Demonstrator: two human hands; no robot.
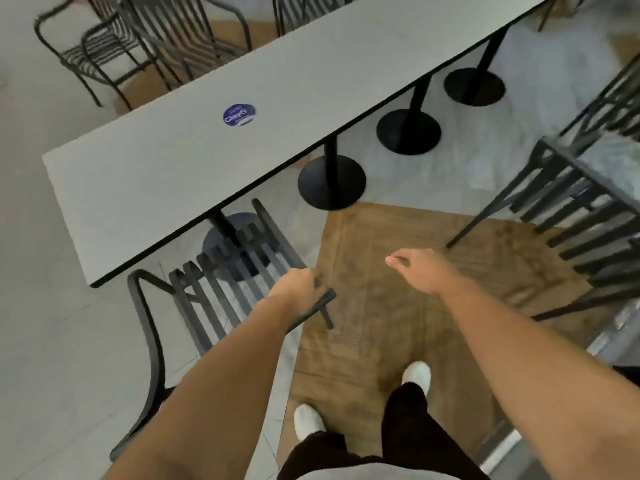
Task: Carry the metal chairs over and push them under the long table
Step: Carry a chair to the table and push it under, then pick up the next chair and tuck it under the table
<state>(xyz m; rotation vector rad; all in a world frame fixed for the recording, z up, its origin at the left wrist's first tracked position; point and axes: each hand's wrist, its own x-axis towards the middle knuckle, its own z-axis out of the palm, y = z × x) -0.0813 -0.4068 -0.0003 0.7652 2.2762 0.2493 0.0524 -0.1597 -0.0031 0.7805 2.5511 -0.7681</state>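
A long grey table [194, 140] on black pedestal legs runs from lower left to upper right. A black slatted metal chair [214, 292] stands at its near left end, its seat partly under the tabletop. My left hand [296, 284] is closed around the right end of that chair's backrest rail. My right hand [419, 268] hovers over the wooden floor to the right, fingers loosely curled, holding nothing. A second black metal chair [585, 216] stands at the right edge, away from the table.
More black metal chairs [145, 46] stand on the table's far side at the upper left. Round black pedestal bases [331, 181] line the floor under the table. A blue round sticker [239, 115] lies on the tabletop. My feet in white shoes [308, 420] stand on the wood floor.
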